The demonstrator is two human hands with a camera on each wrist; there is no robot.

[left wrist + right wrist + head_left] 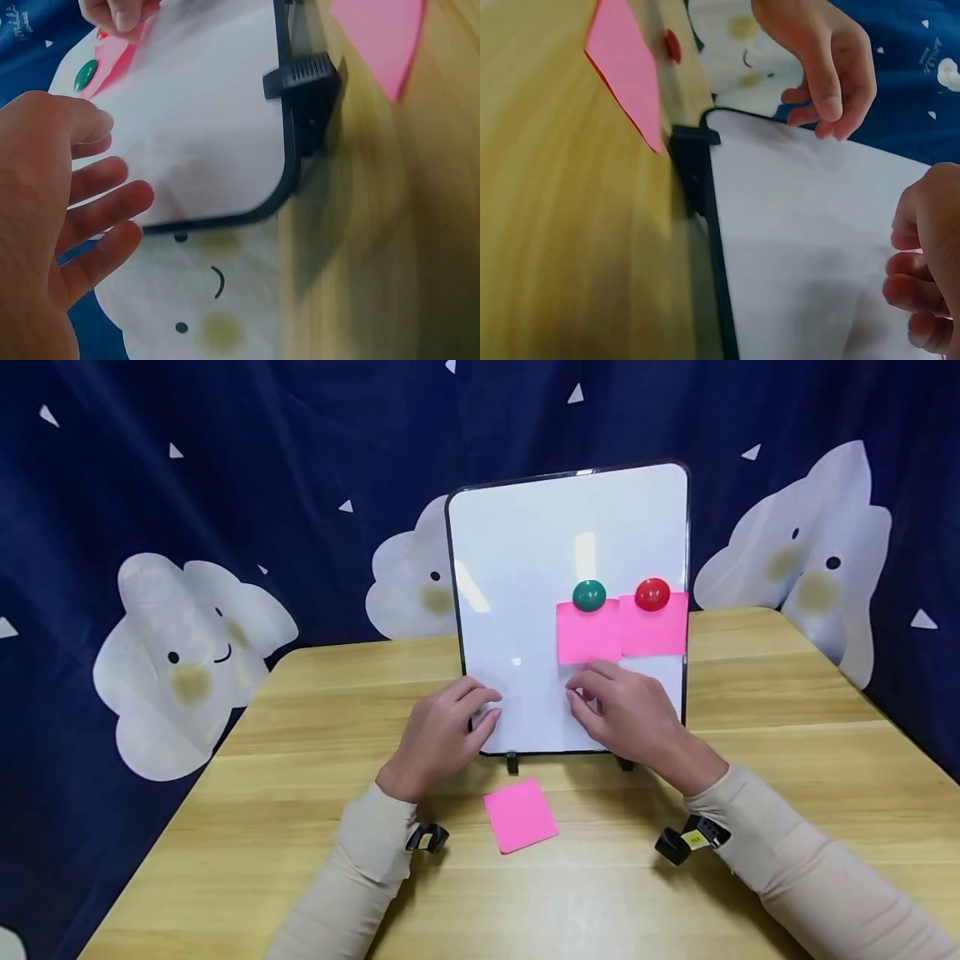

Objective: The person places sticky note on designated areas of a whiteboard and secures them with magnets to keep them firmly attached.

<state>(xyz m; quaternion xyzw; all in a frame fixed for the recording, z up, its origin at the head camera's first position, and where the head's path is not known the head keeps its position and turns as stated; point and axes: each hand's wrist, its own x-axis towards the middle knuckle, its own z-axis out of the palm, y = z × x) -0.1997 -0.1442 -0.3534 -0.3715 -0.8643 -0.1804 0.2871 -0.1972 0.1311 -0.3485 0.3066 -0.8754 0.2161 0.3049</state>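
Note:
A small whiteboard (517, 610) with a black frame stands upright on the table. On its right side are two pink sticky notes, the left note (588, 639) under a green round magnet (589, 596) and the right note (656, 631) under a red round magnet (652, 594). My right hand (626, 706) is just below the left note, fingers loosely bent, with nothing visible in it. Near the board's lower left corner, my left hand (442, 735) hovers with relaxed, parted fingers and holds nothing. Another pink sticky note (521, 816) lies on the table in front of the board.
Black feet (512, 763) support the board on the wooden table (300, 843). A small red object (673, 46) lies on the table in the right wrist view. Behind the table hangs a dark blue curtain (300, 485) with white clouds.

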